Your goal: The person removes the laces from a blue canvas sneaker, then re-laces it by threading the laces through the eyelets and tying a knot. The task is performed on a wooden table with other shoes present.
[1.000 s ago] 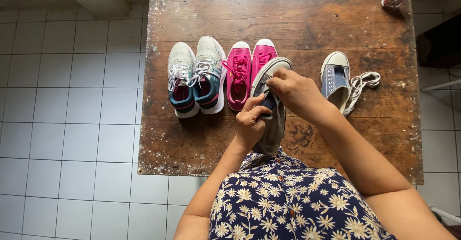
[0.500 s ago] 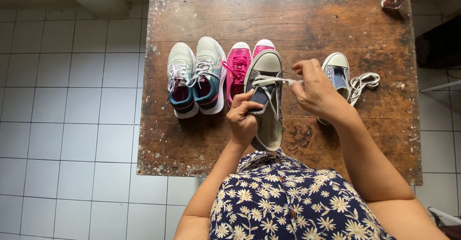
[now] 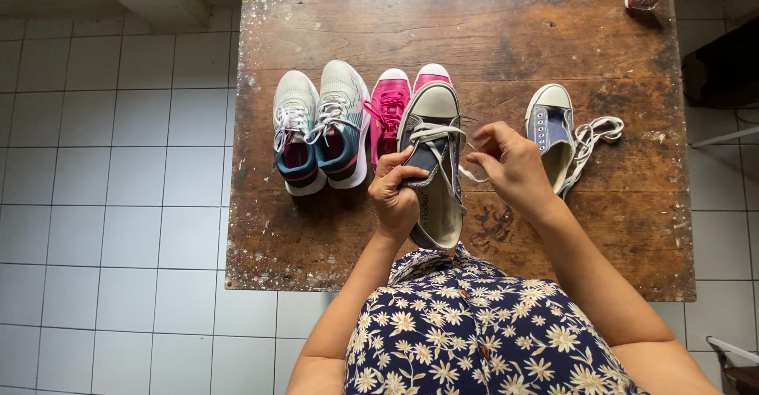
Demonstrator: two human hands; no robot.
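Worn wooden table on white tile. Far left: pair of grey-and-teal trainers, laced, side by side. Next, pink pair, partly behind the held shoe. Left hand grips the side of a grey canvas sneaker, sole resting at the table's near edge. Right hand pinches its white lace, drawn taut. Far right: matching sneaker, its loose lace alongside. Risk, as I judge it: too hard a pull could strip the lace from its eyelet or tip the shoe off the edge.

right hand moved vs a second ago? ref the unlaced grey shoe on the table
Yes. The right hand has shifted right, away from the held grey shoe and toward the unlaced grey shoe, which stayed put, drawing the white lace out sideways.
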